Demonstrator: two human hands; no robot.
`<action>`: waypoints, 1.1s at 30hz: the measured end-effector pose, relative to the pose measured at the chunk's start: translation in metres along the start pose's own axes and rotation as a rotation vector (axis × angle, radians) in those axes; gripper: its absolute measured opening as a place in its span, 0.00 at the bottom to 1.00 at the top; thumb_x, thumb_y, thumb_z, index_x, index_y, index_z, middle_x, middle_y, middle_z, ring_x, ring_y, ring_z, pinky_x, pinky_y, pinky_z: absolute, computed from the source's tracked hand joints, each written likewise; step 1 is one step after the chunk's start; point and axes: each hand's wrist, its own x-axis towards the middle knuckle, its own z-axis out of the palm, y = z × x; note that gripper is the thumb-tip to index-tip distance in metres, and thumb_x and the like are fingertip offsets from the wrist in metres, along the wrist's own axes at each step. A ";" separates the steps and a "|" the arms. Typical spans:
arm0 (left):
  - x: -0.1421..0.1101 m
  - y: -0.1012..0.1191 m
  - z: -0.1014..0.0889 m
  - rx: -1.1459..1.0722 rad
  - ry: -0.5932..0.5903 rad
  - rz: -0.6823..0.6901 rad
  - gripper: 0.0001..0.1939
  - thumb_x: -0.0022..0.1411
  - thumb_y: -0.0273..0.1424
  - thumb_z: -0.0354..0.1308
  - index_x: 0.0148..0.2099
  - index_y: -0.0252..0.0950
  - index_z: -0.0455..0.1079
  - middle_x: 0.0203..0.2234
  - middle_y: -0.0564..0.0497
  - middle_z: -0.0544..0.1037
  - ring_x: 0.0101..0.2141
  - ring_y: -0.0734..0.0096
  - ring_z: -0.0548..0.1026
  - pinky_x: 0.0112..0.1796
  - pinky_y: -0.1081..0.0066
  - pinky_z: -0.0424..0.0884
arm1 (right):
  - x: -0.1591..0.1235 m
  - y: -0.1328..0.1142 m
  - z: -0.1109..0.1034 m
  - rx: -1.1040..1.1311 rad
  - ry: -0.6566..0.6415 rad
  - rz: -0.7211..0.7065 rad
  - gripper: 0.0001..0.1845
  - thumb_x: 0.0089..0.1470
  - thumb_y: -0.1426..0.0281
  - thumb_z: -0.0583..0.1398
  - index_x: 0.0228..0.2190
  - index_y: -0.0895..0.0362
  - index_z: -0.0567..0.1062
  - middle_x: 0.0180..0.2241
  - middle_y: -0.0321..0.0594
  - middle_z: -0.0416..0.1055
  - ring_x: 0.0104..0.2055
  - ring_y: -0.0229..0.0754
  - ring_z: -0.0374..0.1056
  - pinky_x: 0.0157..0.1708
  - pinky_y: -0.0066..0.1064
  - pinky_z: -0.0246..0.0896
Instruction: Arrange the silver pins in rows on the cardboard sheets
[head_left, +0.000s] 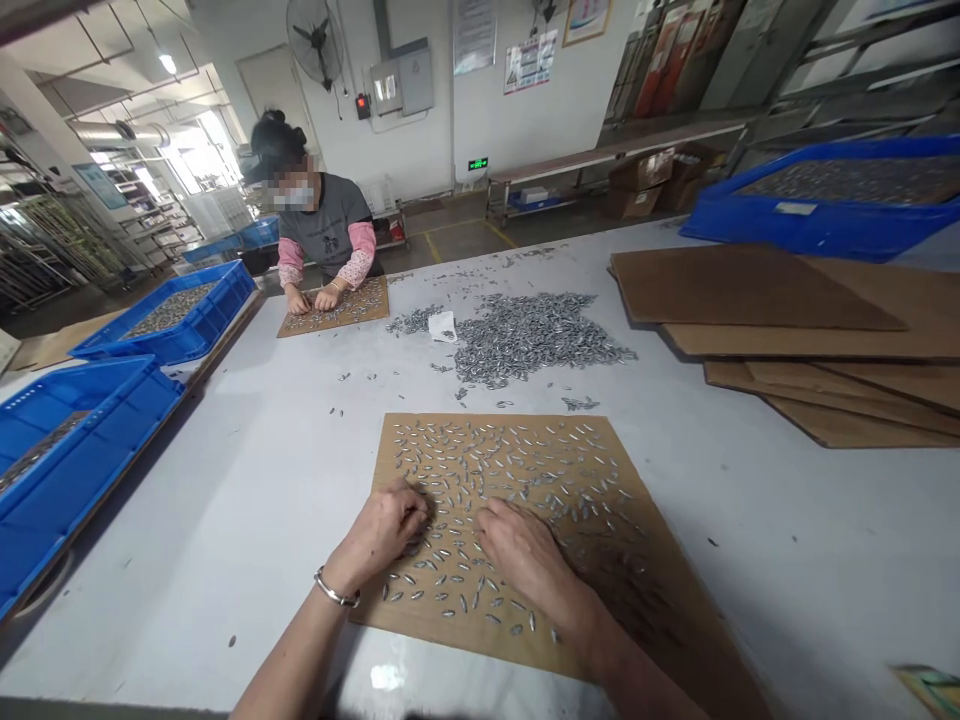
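Note:
A brown cardboard sheet (427, 635) lies on the white table before me, covered with many small silvery spindle-shaped metal pieces (465, 603). Over its left part rests my left hand (391, 522), a metal bangle on the wrist, with the fingers curled in and pinched together. My right hand (523, 553) is over the middle of the sheet, its fingers bent down towards the pieces. What either set of fingertips holds, if anything, is hidden. Beyond the sheet lies a large heap of the same metal pieces (525, 340), with a small white scrap (442, 326) at its left edge.
Across the white table (285, 480) a co-worker (330, 220) handles similar pieces on another cardboard sheet (375, 300). Blue crates (82, 460) stand along the left edge. Stacked cardboard sheets (750, 290) lie at the right, in front of another blue crate (825, 215).

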 end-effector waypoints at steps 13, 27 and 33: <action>0.046 0.017 -0.001 0.168 -0.072 0.125 0.11 0.68 0.23 0.53 0.36 0.37 0.76 0.35 0.49 0.77 0.37 0.68 0.75 0.41 0.72 0.69 | -0.029 0.077 -0.029 0.104 0.063 0.254 0.14 0.65 0.73 0.53 0.32 0.55 0.78 0.38 0.41 0.77 0.41 0.42 0.72 0.39 0.30 0.58; 0.087 0.055 0.062 0.459 -0.302 0.254 0.11 0.69 0.25 0.53 0.40 0.34 0.77 0.40 0.43 0.80 0.35 0.64 0.78 0.37 0.69 0.73 | -0.011 0.050 -0.021 -0.019 0.042 0.209 0.14 0.64 0.77 0.53 0.37 0.58 0.78 0.39 0.48 0.78 0.40 0.45 0.74 0.38 0.32 0.56; 0.086 0.053 0.063 0.488 -0.308 0.259 0.12 0.70 0.25 0.51 0.40 0.33 0.76 0.38 0.41 0.79 0.35 0.62 0.78 0.36 0.68 0.73 | -0.016 0.060 -0.012 0.111 0.102 0.200 0.12 0.62 0.76 0.54 0.32 0.55 0.76 0.38 0.42 0.77 0.38 0.41 0.70 0.37 0.29 0.53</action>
